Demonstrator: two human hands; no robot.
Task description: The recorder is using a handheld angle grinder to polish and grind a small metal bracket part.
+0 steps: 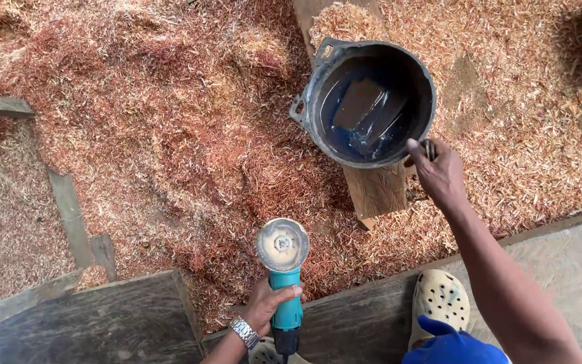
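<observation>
My left hand, with a metal watch on the wrist, grips a teal angle grinder whose dusty round sanding disc faces up. My right hand reaches out to the rim of a black bucket and is closed on a small dark object at the rim; I cannot tell what that object is. The bucket holds a shallow pool of dark liquid and a flat brownish piece. It stands on a wooden plank that lies in the shavings.
Reddish wood shavings cover the ground. Boards lie half buried at the left. A dark wooden board is at the bottom left, a grey one at the right. My foot wears a pale perforated clog.
</observation>
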